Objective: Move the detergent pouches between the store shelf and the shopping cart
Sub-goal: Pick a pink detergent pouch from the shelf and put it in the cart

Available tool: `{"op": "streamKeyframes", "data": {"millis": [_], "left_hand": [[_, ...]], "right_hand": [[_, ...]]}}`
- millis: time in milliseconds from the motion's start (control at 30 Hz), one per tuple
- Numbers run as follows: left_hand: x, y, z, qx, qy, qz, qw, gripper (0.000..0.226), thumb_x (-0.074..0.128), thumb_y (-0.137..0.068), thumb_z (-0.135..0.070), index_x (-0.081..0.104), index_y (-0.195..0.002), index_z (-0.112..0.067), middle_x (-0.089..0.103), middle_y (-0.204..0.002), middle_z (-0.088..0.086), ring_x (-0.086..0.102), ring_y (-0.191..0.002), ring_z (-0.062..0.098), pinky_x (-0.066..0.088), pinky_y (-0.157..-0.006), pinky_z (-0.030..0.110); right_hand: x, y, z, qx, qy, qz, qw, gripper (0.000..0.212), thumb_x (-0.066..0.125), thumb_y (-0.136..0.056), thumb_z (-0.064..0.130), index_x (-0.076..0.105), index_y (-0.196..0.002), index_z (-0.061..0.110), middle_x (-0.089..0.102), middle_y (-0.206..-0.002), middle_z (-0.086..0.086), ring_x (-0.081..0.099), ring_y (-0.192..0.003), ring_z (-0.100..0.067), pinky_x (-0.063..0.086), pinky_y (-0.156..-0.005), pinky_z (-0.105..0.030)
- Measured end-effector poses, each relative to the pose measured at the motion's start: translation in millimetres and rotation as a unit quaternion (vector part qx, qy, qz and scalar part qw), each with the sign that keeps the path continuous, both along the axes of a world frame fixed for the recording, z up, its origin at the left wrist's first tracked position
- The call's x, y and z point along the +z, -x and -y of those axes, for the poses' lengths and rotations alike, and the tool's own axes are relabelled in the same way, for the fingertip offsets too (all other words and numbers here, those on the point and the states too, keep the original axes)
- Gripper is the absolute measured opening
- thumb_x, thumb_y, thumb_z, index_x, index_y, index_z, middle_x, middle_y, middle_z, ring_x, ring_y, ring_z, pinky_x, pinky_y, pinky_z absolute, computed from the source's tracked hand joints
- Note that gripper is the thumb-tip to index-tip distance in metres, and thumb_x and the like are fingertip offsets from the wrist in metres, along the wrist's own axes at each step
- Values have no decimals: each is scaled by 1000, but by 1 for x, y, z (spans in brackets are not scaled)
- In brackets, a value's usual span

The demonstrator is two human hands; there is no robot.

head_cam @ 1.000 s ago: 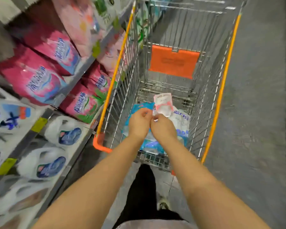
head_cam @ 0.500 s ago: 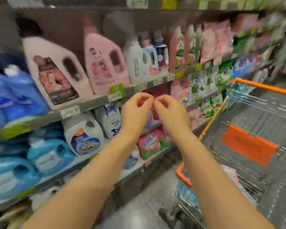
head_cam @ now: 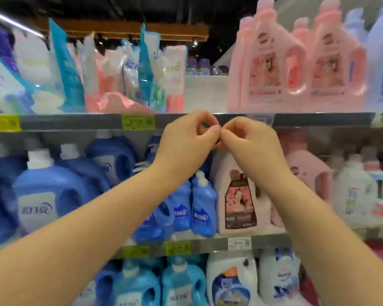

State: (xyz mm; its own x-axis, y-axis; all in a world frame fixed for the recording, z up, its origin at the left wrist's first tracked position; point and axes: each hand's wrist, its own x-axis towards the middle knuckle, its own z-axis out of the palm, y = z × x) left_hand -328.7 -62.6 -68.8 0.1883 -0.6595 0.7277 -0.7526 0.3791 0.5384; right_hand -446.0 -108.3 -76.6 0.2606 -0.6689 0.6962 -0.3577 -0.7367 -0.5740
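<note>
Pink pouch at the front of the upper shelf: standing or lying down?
Lying down: the pink pouch rests flat before the upright pouches.

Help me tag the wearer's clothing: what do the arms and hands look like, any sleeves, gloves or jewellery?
The left forearm and right forearm are bare to the frame's edge: no sleeves show. The left hand and right hand wear no gloves, and no watch, bracelet or ring is visible, though the picture is blurred.

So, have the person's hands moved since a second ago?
Yes. The left hand and right hand were low over the shopping cart. Now they are raised in front of the shelf edge that carries the detergent pouches.
</note>
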Motion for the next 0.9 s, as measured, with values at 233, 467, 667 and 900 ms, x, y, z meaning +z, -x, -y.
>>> {"op": "streamKeyframes", "data": {"millis": [233,467,667,900], "left_hand": [[57,-98,27,97,61,189,975,8,57,-86,-23,60,-86,-30,60,-63,-8,55,-62,5,45,-65,21],[95,-195,42,161,-65,314,933,43,58,-72,-61,46,-109,-43,55,-105,-19,51,-95,-3,37,-83,13],[99,-248,60,192,-176,370,892,58,61,-79,-49,43,-133,-38,48,-133,-18,43,-119,-1,32,-102,20],[108,-280,78,95,-240,332,907,38,55,-75,-63,64,-106,-42,63,-113,-18,56,-105,2,43,-97,28]], "right_hand": [[70,-87,69,79,125,-82,986,12,56,-87,31,65,-83,25,66,-75,8,58,-72,-9,41,-64,-24],[106,-165,124,189,101,-254,943,33,60,-84,47,56,-113,32,60,-97,12,58,-95,-10,47,-88,-28],[107,-205,144,180,84,-413,889,51,48,-85,58,47,-130,35,52,-125,11,50,-115,-12,37,-100,-27],[115,-226,135,180,133,-359,906,18,58,-85,47,66,-81,32,65,-82,16,57,-77,-1,44,-75,-19]]}}
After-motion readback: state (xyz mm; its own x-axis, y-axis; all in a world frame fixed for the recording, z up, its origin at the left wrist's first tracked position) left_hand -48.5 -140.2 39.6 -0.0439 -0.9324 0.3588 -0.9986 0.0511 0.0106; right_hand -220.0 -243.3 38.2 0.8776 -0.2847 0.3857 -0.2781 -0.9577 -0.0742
